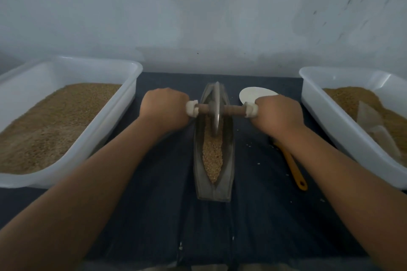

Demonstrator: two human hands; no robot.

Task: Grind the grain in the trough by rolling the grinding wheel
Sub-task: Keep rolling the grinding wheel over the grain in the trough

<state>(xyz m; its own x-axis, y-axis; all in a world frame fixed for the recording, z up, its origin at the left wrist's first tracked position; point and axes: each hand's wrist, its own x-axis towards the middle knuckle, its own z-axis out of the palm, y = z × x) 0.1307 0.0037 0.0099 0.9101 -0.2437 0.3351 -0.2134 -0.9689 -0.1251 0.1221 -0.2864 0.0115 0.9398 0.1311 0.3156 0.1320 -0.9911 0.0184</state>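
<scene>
My L hand (164, 108) & R hand (278, 114) each fist an axle (233, 109) end, wheel (217, 112) btwn them in the trough's (230, 145) far half, most grain (212, 156) lying lengthwise toward me.

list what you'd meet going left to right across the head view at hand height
left tub of grain → left hand → grinding wheel, standing in the trough → right hand → right tub of grain
</scene>
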